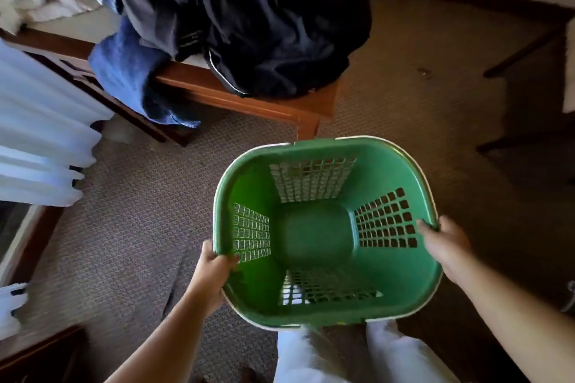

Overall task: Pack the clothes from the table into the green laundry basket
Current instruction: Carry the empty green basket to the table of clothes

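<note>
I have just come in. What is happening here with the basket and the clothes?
A person holds the green laundry basket over the carpet. The left hand grips its left rim and the right hand grips its right rim. The basket is empty. The dark clothes lie piled on the wooden table, and a blue cloth hangs over its edge. Nothing is packed yet.
</note>
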